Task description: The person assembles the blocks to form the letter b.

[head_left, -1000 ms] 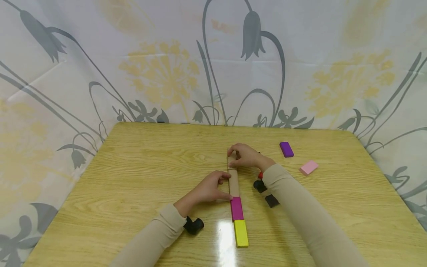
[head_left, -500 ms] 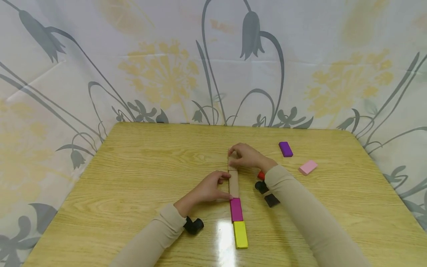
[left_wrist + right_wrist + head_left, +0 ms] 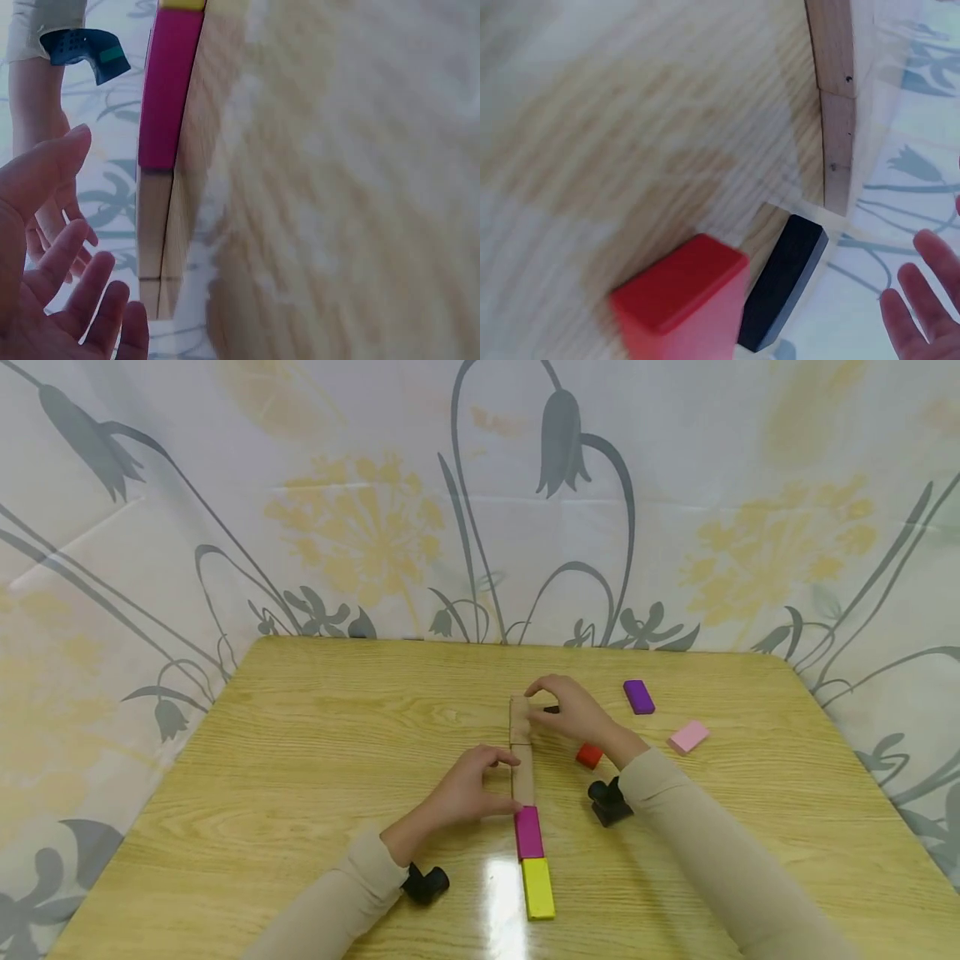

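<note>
Blocks lie end to end in a straight row: a yellow block (image 3: 538, 890), a magenta block (image 3: 529, 832), a plain wooden block (image 3: 522, 783) and a second plain wooden block (image 3: 519, 720) at the far end. My left hand (image 3: 463, 789) is at the row's left side, thumb and index finger spread near the closer wooden block. Its fingers are loosely extended in the left wrist view; contact is hard to tell. Beside the far wooden block, on the right, my right hand (image 3: 576, 712) has its fingers parted and holds nothing. A black block (image 3: 784, 281) is partly hidden behind it in the head view.
Right of the row lie a red block (image 3: 589, 755), a purple block (image 3: 639, 697) and a pink block (image 3: 688, 737). Black wrist cameras hang under both sleeves. A patterned curtain (image 3: 360, 502) stands behind the wooden table (image 3: 300, 735).
My right hand has let go of the far wooden block and moved right, uncovering it and the red block. The left hand stays nearly in place; the row looks unchanged.
</note>
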### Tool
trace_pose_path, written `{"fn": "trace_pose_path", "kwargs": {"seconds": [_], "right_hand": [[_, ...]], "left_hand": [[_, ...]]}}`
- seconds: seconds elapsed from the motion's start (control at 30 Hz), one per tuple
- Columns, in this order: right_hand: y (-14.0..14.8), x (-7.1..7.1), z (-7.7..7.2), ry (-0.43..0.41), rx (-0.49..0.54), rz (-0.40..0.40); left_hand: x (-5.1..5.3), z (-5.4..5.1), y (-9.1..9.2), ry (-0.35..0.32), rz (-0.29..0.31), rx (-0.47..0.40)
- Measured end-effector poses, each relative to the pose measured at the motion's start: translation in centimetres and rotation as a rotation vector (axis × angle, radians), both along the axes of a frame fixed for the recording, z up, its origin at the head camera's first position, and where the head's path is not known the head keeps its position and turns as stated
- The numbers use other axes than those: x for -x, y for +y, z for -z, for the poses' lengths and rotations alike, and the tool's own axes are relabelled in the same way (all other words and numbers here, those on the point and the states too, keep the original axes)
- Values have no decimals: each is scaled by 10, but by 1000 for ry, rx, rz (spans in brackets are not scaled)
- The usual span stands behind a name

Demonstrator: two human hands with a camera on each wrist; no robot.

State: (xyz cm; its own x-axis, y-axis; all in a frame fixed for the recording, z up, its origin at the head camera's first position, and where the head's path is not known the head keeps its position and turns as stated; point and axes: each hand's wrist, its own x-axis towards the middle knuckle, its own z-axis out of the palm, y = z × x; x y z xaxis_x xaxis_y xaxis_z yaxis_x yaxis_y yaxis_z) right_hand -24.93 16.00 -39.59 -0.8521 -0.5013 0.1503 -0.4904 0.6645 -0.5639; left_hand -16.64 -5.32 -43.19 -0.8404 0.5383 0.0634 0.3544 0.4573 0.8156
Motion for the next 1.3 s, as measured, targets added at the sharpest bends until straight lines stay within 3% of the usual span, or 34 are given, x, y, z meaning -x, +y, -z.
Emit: {"fn": "trace_pose_path", "kwargs": {"seconds": [0.27, 0.47, 0.8, 1.1, 1.3], "right_hand": [[15, -21, 4, 75, 34, 43], [27, -37, 5, 121, 78, 70], [45, -56, 14, 102, 36, 113], [56, -66, 20, 151, 52, 112], [64, -70, 23, 94, 30, 132]], "left_hand": [[-16, -1, 4, 116, 24, 156], [-20, 0, 4, 166, 48, 187], [-20, 1, 5, 123, 48, 206], [-19, 3, 4, 118, 57, 206], [-20, 2, 5, 130, 58, 219]]}}
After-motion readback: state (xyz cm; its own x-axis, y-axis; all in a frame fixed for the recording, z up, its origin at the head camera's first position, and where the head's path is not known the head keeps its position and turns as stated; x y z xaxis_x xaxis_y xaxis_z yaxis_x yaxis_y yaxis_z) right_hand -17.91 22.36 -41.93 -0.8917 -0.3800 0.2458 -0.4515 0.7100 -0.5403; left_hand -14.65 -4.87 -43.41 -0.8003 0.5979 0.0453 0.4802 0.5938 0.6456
